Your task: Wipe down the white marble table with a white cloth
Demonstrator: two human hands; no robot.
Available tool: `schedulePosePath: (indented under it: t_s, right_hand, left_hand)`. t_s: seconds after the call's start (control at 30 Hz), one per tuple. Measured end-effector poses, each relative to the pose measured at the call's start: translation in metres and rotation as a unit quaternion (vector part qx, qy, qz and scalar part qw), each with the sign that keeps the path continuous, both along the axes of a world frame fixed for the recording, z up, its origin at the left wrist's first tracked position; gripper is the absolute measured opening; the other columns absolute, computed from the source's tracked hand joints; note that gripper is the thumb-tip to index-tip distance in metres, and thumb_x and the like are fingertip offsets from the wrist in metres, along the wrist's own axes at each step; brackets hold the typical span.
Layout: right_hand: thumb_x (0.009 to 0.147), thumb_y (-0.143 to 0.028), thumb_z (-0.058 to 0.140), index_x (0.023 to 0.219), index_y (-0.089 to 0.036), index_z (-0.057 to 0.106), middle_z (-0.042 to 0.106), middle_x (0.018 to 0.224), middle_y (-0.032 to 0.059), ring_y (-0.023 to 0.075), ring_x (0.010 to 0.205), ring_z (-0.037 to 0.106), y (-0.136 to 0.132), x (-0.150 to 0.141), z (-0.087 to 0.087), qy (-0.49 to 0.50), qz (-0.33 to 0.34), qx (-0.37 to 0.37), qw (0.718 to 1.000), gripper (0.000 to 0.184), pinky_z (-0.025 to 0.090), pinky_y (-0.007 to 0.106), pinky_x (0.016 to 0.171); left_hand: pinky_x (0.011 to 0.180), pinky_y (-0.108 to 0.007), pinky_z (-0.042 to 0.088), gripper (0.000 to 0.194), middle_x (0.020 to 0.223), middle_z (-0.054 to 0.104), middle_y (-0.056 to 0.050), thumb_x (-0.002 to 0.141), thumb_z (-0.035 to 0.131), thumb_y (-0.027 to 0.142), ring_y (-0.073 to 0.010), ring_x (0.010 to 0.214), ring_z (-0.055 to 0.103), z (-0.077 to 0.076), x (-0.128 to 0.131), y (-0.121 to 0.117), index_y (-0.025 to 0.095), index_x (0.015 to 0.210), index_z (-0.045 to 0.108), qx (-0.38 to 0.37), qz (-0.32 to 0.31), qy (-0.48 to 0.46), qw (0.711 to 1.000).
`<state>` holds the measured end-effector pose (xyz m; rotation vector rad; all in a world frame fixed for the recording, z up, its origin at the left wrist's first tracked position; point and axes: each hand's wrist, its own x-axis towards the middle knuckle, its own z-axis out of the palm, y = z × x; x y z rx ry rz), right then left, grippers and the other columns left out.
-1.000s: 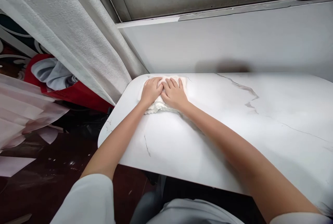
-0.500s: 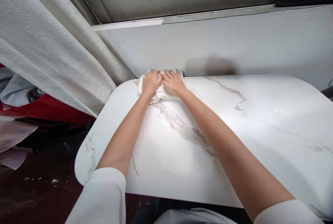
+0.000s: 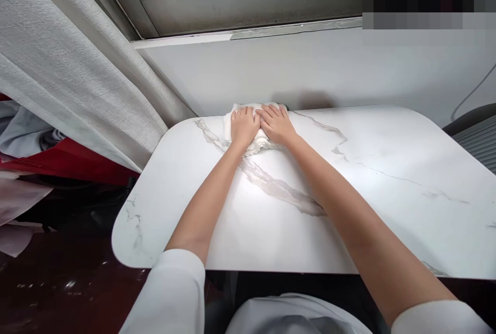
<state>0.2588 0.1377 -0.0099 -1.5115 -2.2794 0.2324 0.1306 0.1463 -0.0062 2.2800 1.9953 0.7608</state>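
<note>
A crumpled white cloth (image 3: 260, 143) lies against the far edge of the white marbled table (image 3: 263, 236). On its left part, my left hand (image 3: 245, 128) presses down, palm down with fingers stretched forward. Beside it, my right hand (image 3: 277, 125) lies flat on the right part of the cloth, fingers somewhat spread. The two hands almost touch at the thumbs. Parts of the cloth under both palms are hidden.
A pale wall panel (image 3: 240, 73) rises behind the table, below a metal window frame (image 3: 248, 8). A light curtain (image 3: 89, 75) hangs at the left, near a red bag (image 3: 77, 161) with clothes. A dark-rimmed chair back (image 3: 476, 127) stands at the right.
Both hands and the cloth have slid to the right along the table's far edge. The view has turned a little, bringing more of the chair at the right into sight.
</note>
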Motion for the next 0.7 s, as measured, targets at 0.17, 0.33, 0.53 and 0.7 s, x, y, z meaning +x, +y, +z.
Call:
schedulePosePath:
  t_s: [0.17,0.33,0.53,0.7]
  right_hand:
    - [0.098,-0.026,0.028,0.148,-0.019,0.043,0.034,0.159,0.0067,0.0245,0.147,0.026,-0.036,0.007,0.002,-0.015,0.008,0.003,1.0,0.053,0.012,0.05,0.121]
    - [0.099,-0.028,0.027,0.148,-0.018,0.043,0.035,0.158,0.0073,0.0254,0.147,0.026,-0.083,0.018,0.001,-0.04,0.031,0.021,0.999,0.052,0.014,0.05,0.121]
    - [0.1,-0.031,0.025,0.15,-0.015,0.041,0.033,0.159,0.0112,0.03,0.147,0.025,-0.145,0.036,-0.003,-0.078,0.034,0.045,0.995,0.055,0.014,0.055,0.121]
    - [0.1,-0.032,0.024,0.153,-0.014,0.036,0.03,0.16,0.0119,0.0306,0.149,0.021,-0.189,0.055,-0.002,-0.101,0.078,0.055,0.99,0.057,0.015,0.056,0.121]
  left_hand:
    - [0.119,-0.048,0.024,0.042,0.138,0.058,-0.016,0.095,0.034,0.024,-0.0285,0.133,0.049,0.0,0.006,-0.038,0.012,0.129,0.056,-0.008,-0.005,0.009,1.0]
    - [0.12,-0.049,0.024,0.045,0.143,0.053,-0.018,0.096,0.034,0.025,-0.03,0.138,0.044,0.0,0.013,-0.088,0.009,0.134,0.054,-0.01,0.012,0.03,0.999]
    - [0.123,-0.049,0.021,0.049,0.15,0.047,-0.014,0.097,0.032,0.025,-0.0276,0.144,0.035,0.002,0.022,-0.151,0.009,0.141,0.047,-0.033,-0.033,0.047,0.998]
    - [0.123,-0.056,0.016,0.054,0.158,0.033,-0.016,0.099,0.033,0.029,-0.032,0.151,0.016,0.003,0.03,-0.2,0.007,0.148,0.037,-0.057,-0.061,0.05,0.995]
